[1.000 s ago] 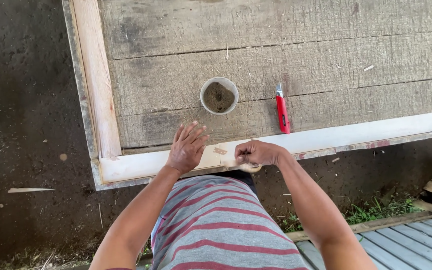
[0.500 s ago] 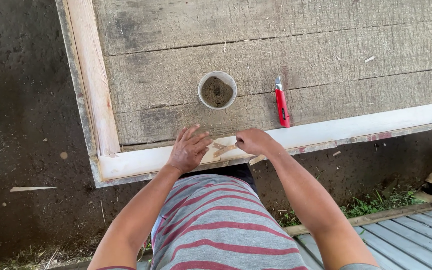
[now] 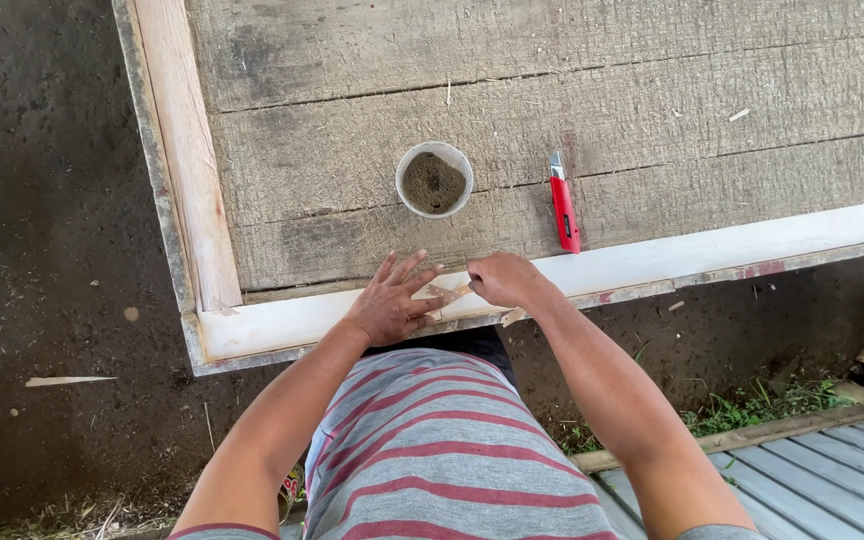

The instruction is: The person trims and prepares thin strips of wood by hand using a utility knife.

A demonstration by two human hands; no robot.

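Note:
My left hand (image 3: 392, 300) lies flat with spread fingers on the pale wooden frame (image 3: 282, 322) at the near edge of a weathered plank table. Close to its right, my right hand (image 3: 505, 281) is closed on a small thin piece of wood (image 3: 449, 294) pressed onto the frame. Just beyond the hands stands a small white cup (image 3: 434, 180) filled with brown sawdust-like stuff. A red utility knife (image 3: 563, 203) lies to the right of the cup, pointing away from me.
The grey plank tabletop (image 3: 552, 90) has a raised pale frame along its left side (image 3: 180, 150) and near edge. Dark ground with a wood sliver (image 3: 67, 380) lies on the left. Corrugated metal sheet (image 3: 832, 470) and grass sit at the lower right.
Both hands shifted slightly along the frame, and the left hand's fingers have spread wider. The right hand keeps working the small wood piece. The view moved a little.

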